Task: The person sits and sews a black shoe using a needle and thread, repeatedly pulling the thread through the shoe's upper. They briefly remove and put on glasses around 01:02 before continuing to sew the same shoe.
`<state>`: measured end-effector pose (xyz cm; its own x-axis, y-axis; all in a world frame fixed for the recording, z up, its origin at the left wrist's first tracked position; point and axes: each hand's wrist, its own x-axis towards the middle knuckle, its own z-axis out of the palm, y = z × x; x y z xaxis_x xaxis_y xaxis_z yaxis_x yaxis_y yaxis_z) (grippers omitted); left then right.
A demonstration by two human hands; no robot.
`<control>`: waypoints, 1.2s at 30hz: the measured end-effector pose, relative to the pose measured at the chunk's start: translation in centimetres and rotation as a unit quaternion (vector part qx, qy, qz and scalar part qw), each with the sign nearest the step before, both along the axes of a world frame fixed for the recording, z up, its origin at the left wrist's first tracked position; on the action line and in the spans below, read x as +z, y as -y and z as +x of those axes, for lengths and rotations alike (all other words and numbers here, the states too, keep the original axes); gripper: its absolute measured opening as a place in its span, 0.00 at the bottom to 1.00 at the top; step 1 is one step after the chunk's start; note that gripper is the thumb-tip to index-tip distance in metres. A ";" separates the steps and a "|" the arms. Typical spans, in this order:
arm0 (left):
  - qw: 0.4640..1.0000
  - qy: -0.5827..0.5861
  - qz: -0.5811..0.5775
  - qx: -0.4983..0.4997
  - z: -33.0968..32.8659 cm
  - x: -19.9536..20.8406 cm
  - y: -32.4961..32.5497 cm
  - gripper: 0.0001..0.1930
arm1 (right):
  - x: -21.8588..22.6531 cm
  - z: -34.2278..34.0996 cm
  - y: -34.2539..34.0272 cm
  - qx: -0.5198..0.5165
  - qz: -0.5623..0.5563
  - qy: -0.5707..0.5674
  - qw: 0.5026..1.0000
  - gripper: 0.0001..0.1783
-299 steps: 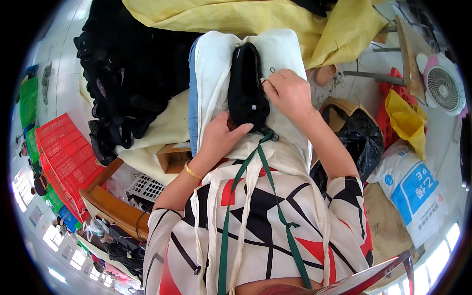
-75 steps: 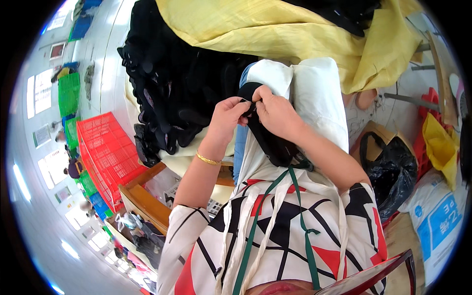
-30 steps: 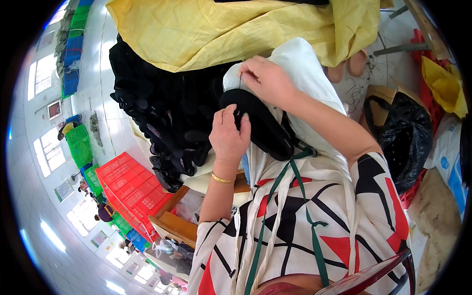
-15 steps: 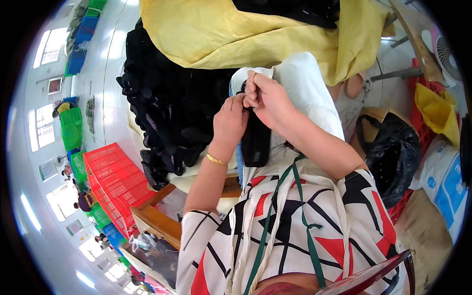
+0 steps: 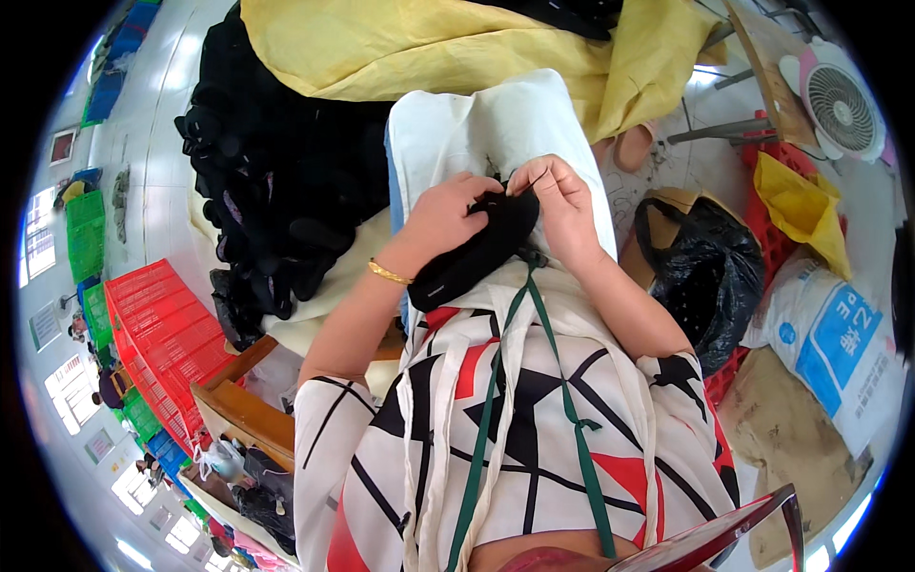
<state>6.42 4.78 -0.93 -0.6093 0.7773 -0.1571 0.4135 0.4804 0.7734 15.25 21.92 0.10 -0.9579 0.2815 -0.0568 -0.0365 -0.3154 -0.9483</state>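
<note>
A black cloth shoe (image 5: 484, 250) lies slanted over my lap, its one end toward my belly. My left hand (image 5: 446, 217) is closed round its far part, fingers at the upper edge. At the shoe's far end my right hand (image 5: 564, 208) is closed in a pinch; a thin dark line shows at its fingertips, too fine to name. Under both hands a white cloth (image 5: 519, 114) covers my knees. To the left rises a big heap of black shoes (image 5: 295, 181).
Beyond my knees spreads a yellow sheet (image 5: 429, 52). On the left stand red crates (image 5: 157, 334) and a wooden stool-like frame (image 5: 243, 400). At right are a black plastic bag (image 5: 710, 276), a white-and-blue sack (image 5: 829, 334) and a fan (image 5: 839, 105).
My hands have come nearer and drawn apart a little; the right one has shifted to the shoe's right side. The shoe has turned from upright to slanted. The whole view has shifted.
</note>
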 end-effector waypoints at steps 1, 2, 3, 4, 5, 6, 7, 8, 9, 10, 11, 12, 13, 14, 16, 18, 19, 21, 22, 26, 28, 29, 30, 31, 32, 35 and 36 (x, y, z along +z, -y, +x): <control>1.000 -0.004 0.005 -0.001 -0.1 0.4 0.0 0.19 | 0.0 0.3 -0.6 -0.017 0.068 -0.011 0.997 0.13; 1.000 -0.009 0.011 -0.002 -0.2 0.7 0.1 0.20 | -0.1 0.7 -1.1 -0.034 0.136 -0.022 0.990 0.12; 1.000 -0.015 0.011 -0.005 -0.2 0.9 0.3 0.21 | 0.0 0.9 -1.3 -0.052 0.198 -0.033 0.978 0.11; 0.997 -0.049 0.059 0.034 -0.1 1.0 0.1 0.15 | 0.5 1.2 -1.7 -0.059 0.289 -0.061 0.954 0.07; 0.997 -0.045 0.035 0.061 0.0 1.3 0.0 0.11 | 1.0 1.5 -1.9 -0.053 0.327 -0.078 0.940 0.05; 0.995 -0.041 0.013 0.087 0.1 2.1 -0.3 0.09 | 1.3 1.8 -2.2 -0.046 0.366 -0.093 0.925 0.04; 0.993 -0.036 -0.009 0.114 0.1 2.6 -0.6 0.09 | 1.4 2.1 -2.3 -0.039 0.405 -0.107 0.907 0.03; 0.992 -0.021 -0.017 0.125 0.3 2.7 -1.2 0.17 | 1.2 2.2 -2.1 -0.041 0.427 -0.127 0.894 0.03; 0.992 0.004 -0.054 0.112 0.6 3.0 -1.8 0.18 | 1.6 2.3 -2.0 -0.016 0.441 -0.146 0.886 0.03; 0.991 0.029 -0.090 0.098 0.8 3.4 -2.4 0.19 | 2.1 2.6 -1.8 0.009 0.454 -0.164 0.876 0.04; 0.987 0.054 -0.127 0.084 1.0 3.6 -2.6 0.20 | 2.6 2.9 -1.6 0.035 0.466 -0.183 0.865 0.04; 0.986 0.056 -0.147 0.046 0.9 2.8 -2.4 0.18 | 2.7 3.3 -1.4 0.051 0.473 -0.190 0.859 0.06; 0.990 0.047 -0.130 0.039 0.9 2.0 -2.0 0.18 | 3.0 3.9 -1.5 0.080 0.447 -0.162 0.876 0.06; 0.992 0.038 -0.113 0.032 0.9 1.4 -1.5 0.17 | 3.4 4.6 -1.9 0.109 0.420 -0.135 0.891 0.06; 0.994 0.040 -0.096 0.022 0.4 1.0 -0.8 0.12 | 3.2 5.5 -3.8 0.157 0.376 -0.062 0.911 0.07; 0.992 0.087 -0.074 0.050 0.2 0.6 0.3 0.11 | 3.3 5.9 -5.0 0.155 0.309 0.096 0.933 0.08; 0.990 0.110 -0.062 0.065 0.2 0.5 0.6 0.11 | 3.3 5.9 -5.2 0.153 0.272 0.174 0.934 0.08; 0.988 0.116 -0.070 0.074 0.3 0.6 0.8 0.10 | 2.3 5.5 -4.8 0.154 0.306 0.148 0.928 0.09; 0.987 0.118 -0.074 0.076 0.2 0.7 0.8 0.10 | 1.2 5.1 -4.3 0.152 0.293 0.126 0.936 0.09; 0.990 0.093 -0.065 0.088 0.3 0.6 1.0 0.10 | 1.8 3.5 -3.0 0.233 0.292 0.154 0.915 0.09; 0.991 0.076 -0.060 0.088 0.2 0.5 1.4 0.10 | 1.7 3.7 -3.6 0.228 0.279 0.145 0.921 0.10; 0.990 0.084 -0.065 0.095 0.2 0.5 1.4 0.10 | 1.7 4.0 -4.2 0.224 0.273 0.141 0.925 0.10; 0.988 0.093 -0.069 0.102 0.4 0.7 1.4 0.10 | 1.2 4.7 -5.0 0.194 0.231 0.165 0.939 0.10; 0.986 0.102 -0.073 0.110 0.6 0.7 1.4 0.10 | 0.3 5.9 -6.0 0.163 0.188 0.189 0.950 0.11; 0.988 0.087 -0.073 0.103 0.6 0.6 1.4 0.10 | -0.5 7.1 -7.0 0.131 0.145 0.213 0.957 0.11; 0.991 0.062 -0.071 0.098 0.8 0.6 1.4 0.10 | -1.2 10.3 -9.6 0.079 0.065 0.274 0.956 0.11; 0.990 0.068 -0.068 0.101 0.7 0.7 1.3 0.10 | -1.3 11.1 -10.0 0.066 0.046 0.293 0.953 0.10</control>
